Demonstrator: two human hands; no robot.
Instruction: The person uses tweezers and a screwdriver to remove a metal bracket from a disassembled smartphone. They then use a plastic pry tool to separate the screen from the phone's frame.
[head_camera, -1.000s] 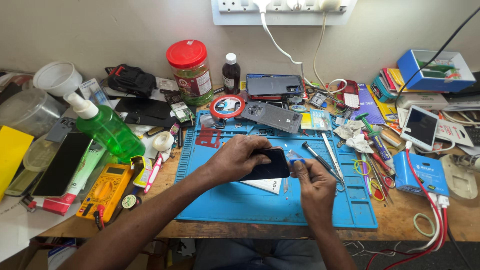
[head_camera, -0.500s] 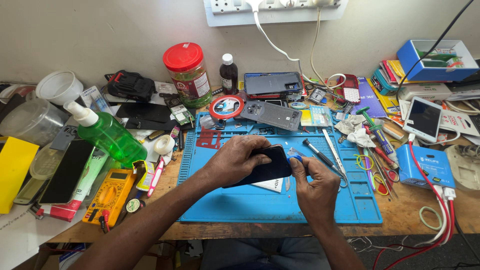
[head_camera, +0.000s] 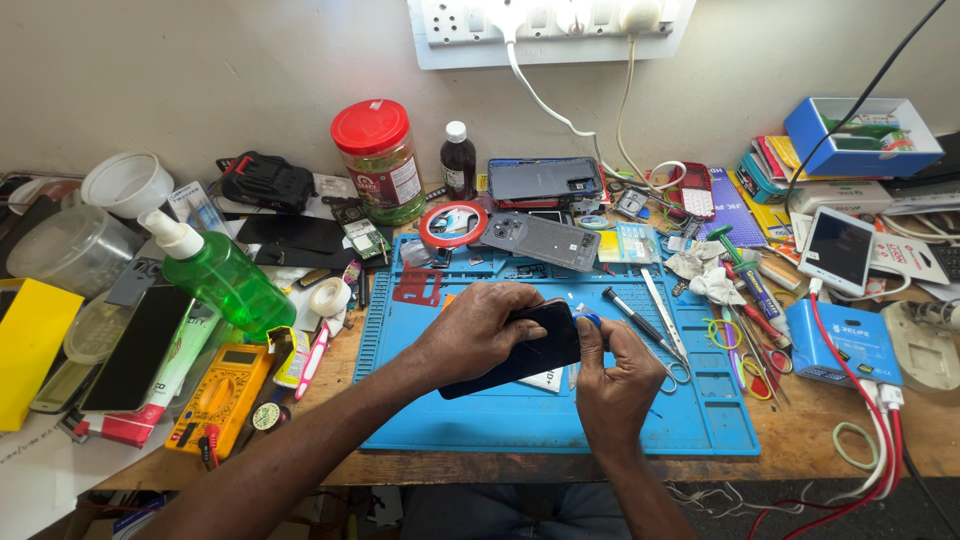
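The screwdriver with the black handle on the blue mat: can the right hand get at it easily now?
Probably yes. The screwdriver lies bare on the blue mat, just beyond the right hand, with nothing on top of it. But that hand is busy at the edge of the dark phone and would have to let go first.

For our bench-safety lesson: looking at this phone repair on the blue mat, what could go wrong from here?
1. The left hand holds the phone tilted off the mat; it could slip.
2. The right hand works a blue tool at the phone's edge; too much force might crack it.
3. The green bottle leans close to the mat among loose parts; a spill could wet them.
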